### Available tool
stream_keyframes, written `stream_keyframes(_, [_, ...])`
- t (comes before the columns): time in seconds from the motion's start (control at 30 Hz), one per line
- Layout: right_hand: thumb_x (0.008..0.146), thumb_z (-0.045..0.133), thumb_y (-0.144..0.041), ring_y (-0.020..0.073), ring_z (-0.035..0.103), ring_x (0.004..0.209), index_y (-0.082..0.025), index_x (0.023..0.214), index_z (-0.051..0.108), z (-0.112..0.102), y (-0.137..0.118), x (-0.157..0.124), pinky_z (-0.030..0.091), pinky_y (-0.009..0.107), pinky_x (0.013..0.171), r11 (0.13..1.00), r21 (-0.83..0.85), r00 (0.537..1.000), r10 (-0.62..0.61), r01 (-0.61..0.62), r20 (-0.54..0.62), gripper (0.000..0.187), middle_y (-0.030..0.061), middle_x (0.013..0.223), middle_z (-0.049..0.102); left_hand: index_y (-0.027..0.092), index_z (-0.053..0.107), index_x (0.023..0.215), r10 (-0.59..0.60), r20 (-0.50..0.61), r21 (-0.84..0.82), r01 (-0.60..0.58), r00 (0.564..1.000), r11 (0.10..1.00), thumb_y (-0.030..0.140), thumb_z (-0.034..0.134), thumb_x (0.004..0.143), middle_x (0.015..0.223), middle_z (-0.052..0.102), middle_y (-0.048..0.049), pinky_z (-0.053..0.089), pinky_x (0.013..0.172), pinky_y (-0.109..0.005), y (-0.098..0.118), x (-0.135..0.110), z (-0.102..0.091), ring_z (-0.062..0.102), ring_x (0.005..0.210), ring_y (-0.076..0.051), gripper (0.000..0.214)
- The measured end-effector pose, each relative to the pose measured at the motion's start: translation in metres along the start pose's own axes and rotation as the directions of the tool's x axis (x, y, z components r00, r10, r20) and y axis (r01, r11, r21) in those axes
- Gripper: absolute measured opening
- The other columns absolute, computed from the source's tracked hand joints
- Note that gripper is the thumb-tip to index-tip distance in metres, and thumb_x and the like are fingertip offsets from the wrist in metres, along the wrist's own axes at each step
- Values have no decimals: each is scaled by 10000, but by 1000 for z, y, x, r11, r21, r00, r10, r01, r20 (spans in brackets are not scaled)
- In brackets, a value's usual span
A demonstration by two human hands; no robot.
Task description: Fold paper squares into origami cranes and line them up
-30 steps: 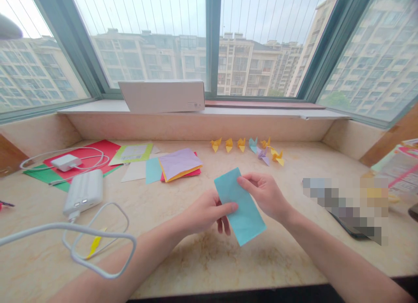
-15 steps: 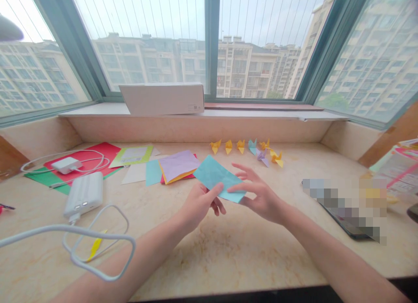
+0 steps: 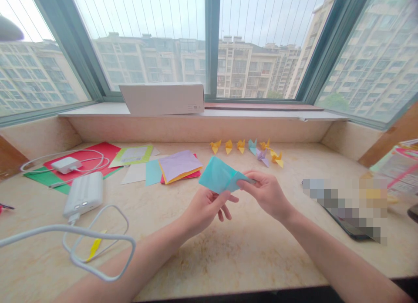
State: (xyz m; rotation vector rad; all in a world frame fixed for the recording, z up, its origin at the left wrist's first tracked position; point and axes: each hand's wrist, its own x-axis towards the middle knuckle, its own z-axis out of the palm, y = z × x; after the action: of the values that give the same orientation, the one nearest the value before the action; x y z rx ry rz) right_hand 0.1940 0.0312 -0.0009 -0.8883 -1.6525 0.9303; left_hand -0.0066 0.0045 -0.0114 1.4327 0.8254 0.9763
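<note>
1 box (image 3: 163, 99) sits on the windowsill (image 3: 254, 113), 1 power bank (image 3: 84, 193) near 1 charger (image 3: 66, 164).

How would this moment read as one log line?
left hand: holding blue paper | right hand: pinching its right end | paper birds: on counter, beyond hands

Left hand (image 3: 207, 207): thumb forward, fingers loosely curled beneath | Right hand (image 3: 263, 192): thumb and fingers pinching | Left forearm (image 3: 146, 250), right forearm (image 3: 329, 244): bare, slanting inward

The marbled counter (image 3: 261, 261) bears coloured paper sheets (image 3: 154, 173) and a white power bank (image 3: 85, 192) at left, small folded birds (image 3: 241, 146) toward the back, a partly pixelated dark slab (image 3: 346, 227) at right.
</note>
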Motion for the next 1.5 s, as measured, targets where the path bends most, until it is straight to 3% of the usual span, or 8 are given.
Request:
stream_keyframes(0.2, [780, 807, -366, 203, 705, 854, -222, 1066, 697, 3, 2, -1, 570, 336, 766, 987, 147, 995, 82, -72, -65, 339, 50, 921, 748, 121, 698, 1061, -15, -2, -51, 14, 1000, 999, 456, 602, 932, 1088, 753, -158, 499, 467, -205, 1, 0, 0, 684, 561, -117, 372])
stream_keyframes(0.37, [777, 815, -339, 200, 708, 899, -231, 1159, 670, 4, -3, -3, 557, 339, 831, 993, 111, 997, 50, -42, -63, 423, 43, 941, 746, 113, 701, 1058, -62, -6, -85, 61, 998, 994, 472, 645, 895, 1026, 767, -159, 487, 449, -205, 3, 0, 1, 687, 529, -127, 398])
stream_keyframes(0.57, [869, 701, -450, 207, 724, 878, -216, 1046, 757, 2, -9, -3, 571, 330, 790, 990, 103, 994, 101, -96, -41, 299, 64, 970, 784, 118, 685, 1021, -76, -66, -94, 69, 995, 993, 418, 719, 829, 946, 774, -130, 485, 436, -209, 4, 4, 3, 700, 555, -152, 358])
stream_keyframes(0.67, [849, 716, -461, 207, 723, 839, -210, 929, 787, 2, -9, -3, 565, 326, 775, 992, 63, 993, 110, -107, -42, 272, 53, 906, 793, 118, 688, 1017, -82, -69, -94, 75, 994, 993, 396, 720, 827, 944, 772, -128, 495, 447, -218, 4, 4, 4, 702, 571, -156, 338])
stream_keyframes(0.9, [822, 740, -475, 206, 694, 777, -205, 860, 782, 2, -1, -4, 533, 340, 751, 996, 5, 988, 92, -92, -125, 276, 53, 836, 781, 101, 732, 960, -109, 16, -78, 110, 994, 991, 403, 724, 836, 1041, 759, -162, 510, 473, -216, 4, 1, 2, 713, 587, -151, 327])
stream_keyframes(1.07, [812, 749, -484, 198, 691, 771, -199, 840, 772, 4, -1, -4, 537, 338, 762, 993, 69, 985, 102, -93, -141, 287, 53, 826, 775, 100, 733, 958, -151, 40, -133, 155, 988, 979, 416, 773, 794, 961, 770, -143, 508, 462, -213, 4, 2, 2, 706, 538, -149, 358])
stream_keyframes(1.2, [809, 743, -498, 191, 694, 749, -186, 833, 763, 10, -2, -6, 542, 320, 728, 984, 112, 983, 150, -138, -109, 314, 55, 820, 774, 91, 723, 940, -154, -7, -165, 151, 988, 975, 485, 756, 797, 928, 771, -154, 492, 435, -212, 6, 2, 2, 701, 515, -157, 421])
stream_keyframes(1.5, [847, 704, -475, 220, 691, 789, -189, 832, 764, 15, -2, -12, 535, 346, 756, 994, -40, 984, 96, -103, -148, 293, 62, 828, 772, 119, 705, 1023, -112, -134, -156, 91, 985, 984, 478, 744, 804, 837, 774, -122, 470, 422, -214, 1, 2, 6, 718, 552, -186, 422])
